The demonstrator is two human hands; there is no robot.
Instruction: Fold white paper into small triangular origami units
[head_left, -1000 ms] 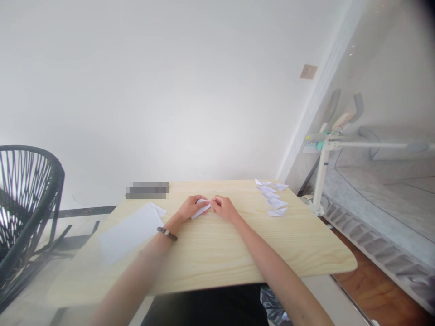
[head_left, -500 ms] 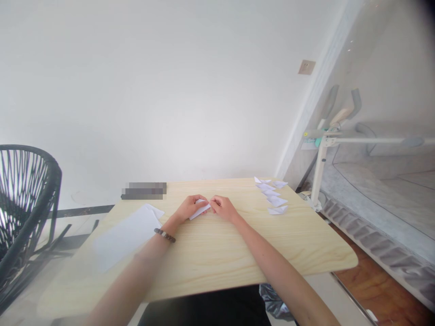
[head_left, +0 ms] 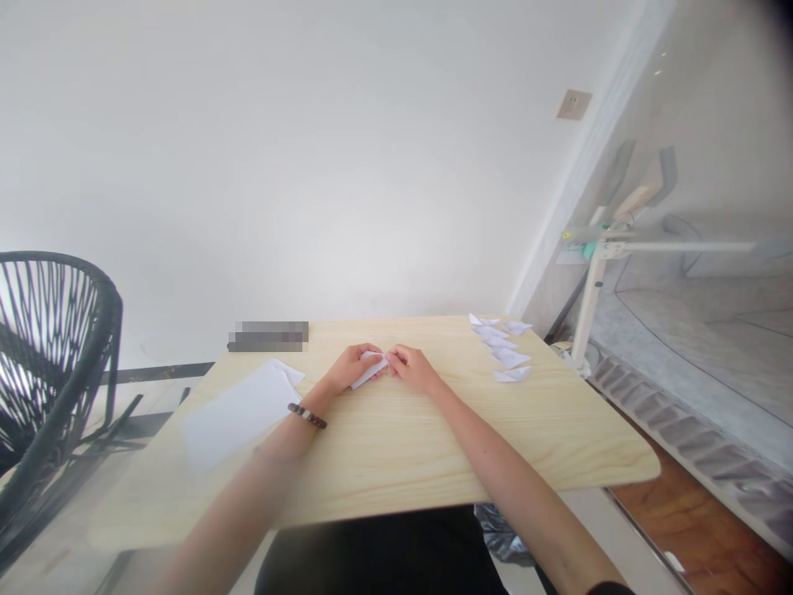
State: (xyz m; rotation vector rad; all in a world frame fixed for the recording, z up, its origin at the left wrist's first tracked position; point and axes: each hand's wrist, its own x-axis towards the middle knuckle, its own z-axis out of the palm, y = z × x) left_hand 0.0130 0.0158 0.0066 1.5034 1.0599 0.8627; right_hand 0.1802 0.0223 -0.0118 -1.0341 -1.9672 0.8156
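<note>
A small folded piece of white paper [head_left: 368, 373] is held between both hands just above the middle of the table [head_left: 396, 450]. My left hand [head_left: 354, 368] is closed on its left part, thumb on top. The fingertips of my right hand [head_left: 409, 367] pinch its right end; the exact fold under them is hidden. To the left lie white paper sheets [head_left: 239, 413], the top one with a raised corner, close to my left wrist. Several folded paper boats [head_left: 511, 375] stand in a loose column at the right of the table.
A blurred-out dark object [head_left: 269, 337] lies at the table's back left edge, near the wall. A black woven chair [head_left: 102, 330] stands at left. White exercise equipment [head_left: 595, 289] and a grey sofa [head_left: 700, 322] are at right.
The whole view has shifted slightly, so the table sits a little higher and further right. Both hands still grip the folded paper, with only slight finger movement.
</note>
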